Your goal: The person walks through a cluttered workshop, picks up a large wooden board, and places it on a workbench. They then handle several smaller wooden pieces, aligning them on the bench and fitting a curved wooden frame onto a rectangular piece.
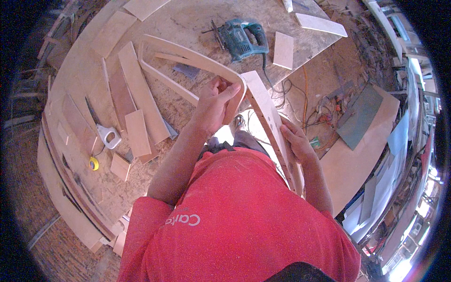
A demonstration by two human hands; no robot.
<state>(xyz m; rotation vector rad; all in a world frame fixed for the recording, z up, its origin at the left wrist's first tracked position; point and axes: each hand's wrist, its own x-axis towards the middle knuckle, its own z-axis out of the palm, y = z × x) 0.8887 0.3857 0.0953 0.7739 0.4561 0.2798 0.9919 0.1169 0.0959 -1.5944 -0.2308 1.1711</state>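
Note:
My left hand is closed round the rounded end of a bent wooden frame, thumb pressed on its edge. The frame's far end reaches over the worktable. A long pale wooden strip slants down along my right side, its top end touching or very near the frame's rounded end. My right hand grips this strip from the right, thumb on its face and the other fingers partly hidden behind. Dark spots mark the strip's narrow edge. Where its lower end stops is hard to see past my red shirt.
A teal jigsaw lies on the worktable, its cord trailing off the edge. A white-handled handsaw, a yellow tape measure and several wooden boards lie at left. Tangled cables and sheets are at right.

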